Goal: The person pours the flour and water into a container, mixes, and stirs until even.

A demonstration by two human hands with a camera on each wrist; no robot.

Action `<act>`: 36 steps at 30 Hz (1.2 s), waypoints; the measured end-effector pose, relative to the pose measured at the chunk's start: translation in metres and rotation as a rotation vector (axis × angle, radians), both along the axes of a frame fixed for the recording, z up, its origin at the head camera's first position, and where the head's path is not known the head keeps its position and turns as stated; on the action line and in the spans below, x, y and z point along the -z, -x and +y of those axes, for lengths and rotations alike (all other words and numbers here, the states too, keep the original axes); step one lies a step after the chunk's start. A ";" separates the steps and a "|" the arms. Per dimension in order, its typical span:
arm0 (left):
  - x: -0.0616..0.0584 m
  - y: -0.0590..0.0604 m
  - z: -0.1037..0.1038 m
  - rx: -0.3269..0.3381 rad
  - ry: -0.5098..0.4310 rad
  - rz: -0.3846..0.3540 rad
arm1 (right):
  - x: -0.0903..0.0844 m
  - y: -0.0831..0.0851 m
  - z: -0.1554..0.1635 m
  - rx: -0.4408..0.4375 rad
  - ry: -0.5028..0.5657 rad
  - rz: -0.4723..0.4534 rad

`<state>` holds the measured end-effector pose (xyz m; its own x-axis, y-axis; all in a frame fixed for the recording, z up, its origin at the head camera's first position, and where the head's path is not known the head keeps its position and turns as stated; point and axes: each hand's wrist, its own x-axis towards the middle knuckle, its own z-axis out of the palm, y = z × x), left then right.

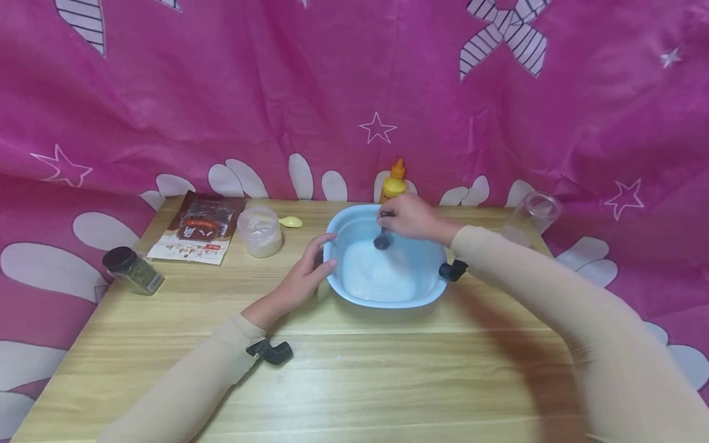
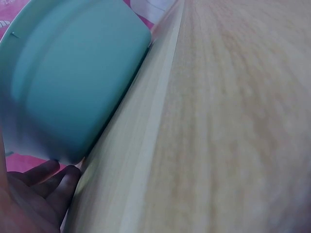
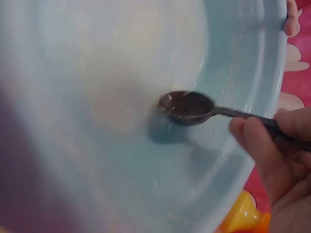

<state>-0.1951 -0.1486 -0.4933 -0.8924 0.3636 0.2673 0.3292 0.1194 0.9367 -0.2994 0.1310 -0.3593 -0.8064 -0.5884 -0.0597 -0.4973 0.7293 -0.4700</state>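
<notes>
A light blue plastic basin point(image 1: 388, 304) stands on the table with whitish, cloudy liquid inside. My right hand point(image 1: 412, 216) pinches the thin handle of a dark measuring spoon point(image 3: 187, 108) over the basin, its bowl low near the liquid. The same spoon point(image 1: 381, 241) appears near the far inner wall in the head view. My left hand point(image 1: 301, 277) holds the basin's left side, thumb at the rim and fingers against the outer wall; in the left wrist view those fingers point(image 2: 57, 187) lie at the wall's underside.
Behind the basin stands a yellow squeeze bottle point(image 1: 394, 184). To the left are a clear tub point(image 1: 260, 232), a yellow spoon point(image 1: 290, 221), a brown and white packet point(image 1: 202, 229) and a black-lidded jar point(image 1: 133, 271). A clear container point(image 1: 532, 215) is at right.
</notes>
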 end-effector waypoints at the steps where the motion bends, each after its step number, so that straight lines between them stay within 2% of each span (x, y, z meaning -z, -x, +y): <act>1: -0.001 0.000 0.000 0.000 0.003 0.000 | -0.002 0.001 0.002 -0.006 -0.042 0.024; 4: -0.002 -0.001 -0.001 0.000 0.013 0.001 | -0.008 0.000 0.006 -0.059 -0.155 0.025; 7: -0.003 -0.001 -0.002 -0.010 0.022 -0.001 | -0.012 -0.004 0.004 -0.136 -0.198 -0.094; 11: -0.002 -0.001 -0.002 -0.017 0.024 -0.004 | -0.008 -0.009 -0.001 -0.185 -0.097 -0.328; 14: -0.001 0.000 -0.001 -0.001 0.006 -0.002 | -0.002 -0.012 -0.003 -0.146 0.011 -0.392; 16: -0.001 0.000 0.000 0.011 -0.003 0.001 | 0.001 -0.012 -0.003 -0.093 0.063 -0.358; 21: -0.002 0.001 0.001 0.009 0.003 0.009 | 0.003 -0.005 -0.001 0.028 0.086 -0.116; 23: -0.001 0.001 0.001 0.007 0.007 0.009 | 0.001 -0.003 -0.001 0.057 0.084 -0.061; 26: 0.001 0.003 0.001 0.008 0.008 0.006 | 0.002 -0.003 -0.005 0.077 0.110 -0.088; 28: 0.003 0.003 0.001 0.012 0.004 0.006 | 0.003 -0.006 -0.008 0.059 0.124 -0.115; 32: 0.004 0.003 0.000 0.020 -0.008 0.003 | 0.008 -0.015 -0.015 -0.060 0.160 -0.181; 36: 0.003 0.002 0.000 0.019 -0.011 0.004 | 0.009 -0.024 -0.018 -0.192 0.213 -0.313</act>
<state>-0.1971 -0.1486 -0.4961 -0.8842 0.3780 0.2746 0.3348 0.1027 0.9367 -0.2752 0.1131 -0.3685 -0.6436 -0.7515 -0.1448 -0.4239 0.5076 -0.7501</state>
